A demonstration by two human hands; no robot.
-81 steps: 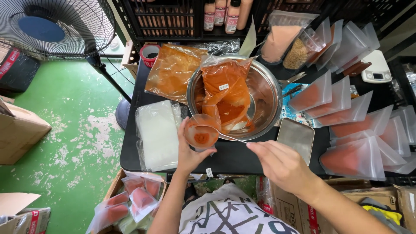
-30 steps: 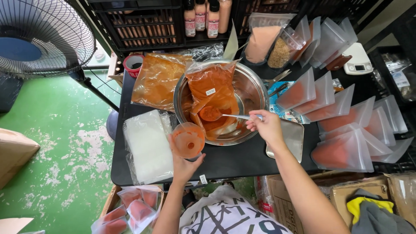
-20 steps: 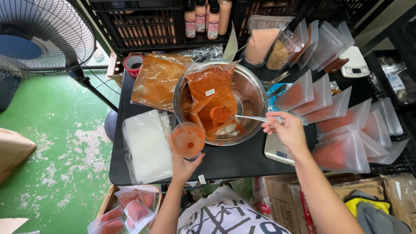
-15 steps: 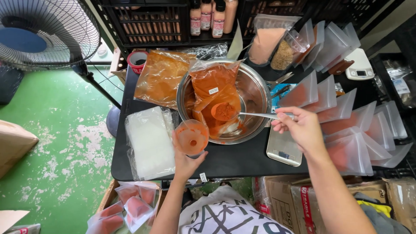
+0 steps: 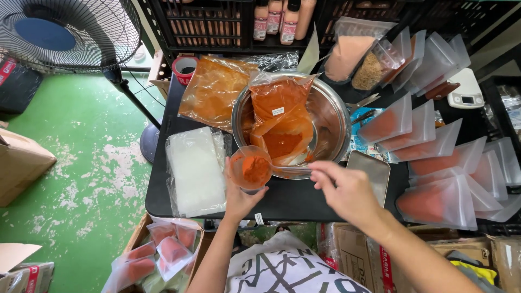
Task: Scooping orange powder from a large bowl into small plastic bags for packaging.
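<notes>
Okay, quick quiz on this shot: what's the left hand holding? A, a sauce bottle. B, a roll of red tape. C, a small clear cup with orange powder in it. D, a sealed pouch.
C: the left hand grips a small clear cup with orange powder in it, just in front of the steel bowl, while the right hand holds a spoon handle beside it.

Small food-packing workshop — a black table [image 5: 282, 203] crowded with filled pouches [image 5: 434, 203] of orange powder, a steel bowl [image 5: 325, 108], a small scale [image 5: 465, 93]. Crates [image 5: 201, 24] with bottles behind, cardboard boxes [image 5: 19, 163], standing fan [image 5: 65, 32], worn green floor [image 5: 70, 201].
</notes>
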